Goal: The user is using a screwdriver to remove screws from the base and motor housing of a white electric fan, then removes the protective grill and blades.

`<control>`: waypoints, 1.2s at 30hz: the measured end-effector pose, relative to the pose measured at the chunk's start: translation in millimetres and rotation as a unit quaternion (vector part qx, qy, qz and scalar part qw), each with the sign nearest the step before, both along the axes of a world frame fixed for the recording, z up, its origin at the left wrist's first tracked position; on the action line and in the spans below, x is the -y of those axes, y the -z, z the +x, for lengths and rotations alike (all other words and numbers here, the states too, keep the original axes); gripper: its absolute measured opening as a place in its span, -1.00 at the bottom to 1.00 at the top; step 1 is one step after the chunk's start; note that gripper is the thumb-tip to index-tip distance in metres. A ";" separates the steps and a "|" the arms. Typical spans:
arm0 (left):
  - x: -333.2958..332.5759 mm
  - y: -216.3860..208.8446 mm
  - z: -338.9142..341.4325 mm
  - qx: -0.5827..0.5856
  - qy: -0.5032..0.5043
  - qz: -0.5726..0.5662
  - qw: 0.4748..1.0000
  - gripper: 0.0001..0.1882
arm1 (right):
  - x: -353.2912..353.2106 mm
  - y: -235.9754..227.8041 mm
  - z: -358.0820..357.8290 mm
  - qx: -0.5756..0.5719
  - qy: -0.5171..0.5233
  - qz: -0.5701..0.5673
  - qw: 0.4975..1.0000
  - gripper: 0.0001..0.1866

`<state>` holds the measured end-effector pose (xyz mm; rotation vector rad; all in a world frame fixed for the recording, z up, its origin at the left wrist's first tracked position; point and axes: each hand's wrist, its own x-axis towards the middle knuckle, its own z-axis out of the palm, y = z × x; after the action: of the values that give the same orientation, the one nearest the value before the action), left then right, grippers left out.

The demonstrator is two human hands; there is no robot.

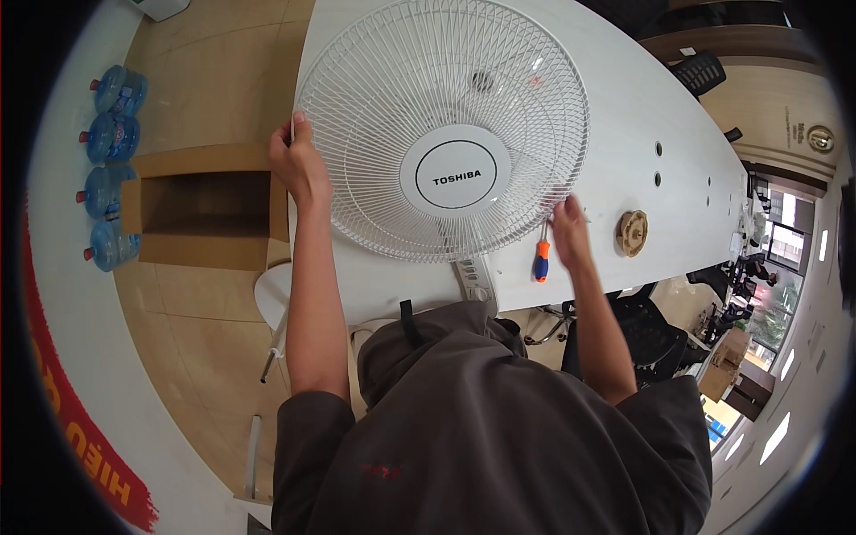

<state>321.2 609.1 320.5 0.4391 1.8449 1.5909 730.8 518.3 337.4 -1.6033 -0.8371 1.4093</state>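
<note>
A white wire fan grille point(357, 85) with a round centre badge point(459, 169) stands in front of me over the white table. My left hand point(301, 160) grips its left rim, thumb up. At the lower right rim is my right hand point(573, 234), slightly blurred, its fingers bent in against the wire edge. Just beside that hand lies a screwdriver point(541, 260) with an orange and blue handle. Below the grille shows part of a white panel with buttons point(474, 278). Behind the wires, the fan's inner parts are hard to make out.
A round tan piece point(632, 234) lies on the white table point(615, 107) to the right. An open cardboard box point(205, 248) stands to the left. Several blue water bottles point(111, 138) line the wall. A black chair point(637, 330) is at the right by the table edge.
</note>
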 end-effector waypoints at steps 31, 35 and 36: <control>-34.1 -4.3 -22.4 0.096 0.038 -0.075 0.992 -0.44 | 90.9 47.0 -107.9 -0.033 -0.037 0.120 0.991 -0.32; -31.7 -8.9 -20.3 0.131 0.029 -0.075 0.988 -0.44 | 93.3 47.6 -107.4 -0.064 -0.013 0.118 0.991 -0.36; -31.5 -7.5 -22.0 0.152 0.029 -0.065 0.986 -0.45 | 93.9 48.8 -105.0 -0.065 -0.012 0.115 0.991 -0.36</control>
<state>299.2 640.6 328.0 0.1778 1.6737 1.4019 625.8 424.4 288.7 -1.3173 -0.9088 1.3636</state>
